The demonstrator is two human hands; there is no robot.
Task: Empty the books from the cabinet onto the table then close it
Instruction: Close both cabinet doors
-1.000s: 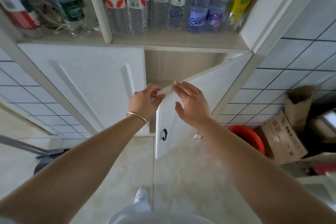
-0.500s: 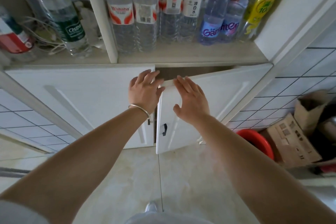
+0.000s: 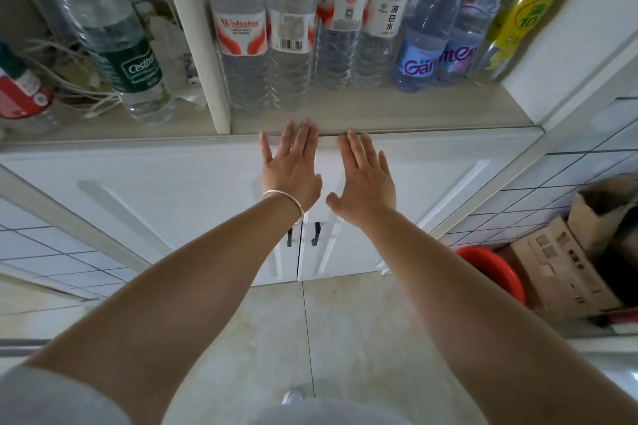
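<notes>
Both cabinet doors sat flush — the left door (image 3: 172,197) under the left hand (image 3: 291,171) and the right door (image 3: 448,190) under the right hand (image 3: 366,179), each palm laid flat with fingers spread and straight, gripping nothing. The closing looked finished, or within a final press of it. No books and no table showed anywhere in view, so the emptying could only be presumed done. Two black handles (image 3: 315,234) hung below the wrists, one per door. Beyond the fingertips, on the open shelf (image 3: 379,114), stood a row of plastic bottles — seven in the right bay as far as I could count, since some overlapped. A silver bangle (image 3: 283,197) circled the left wrist.
</notes>
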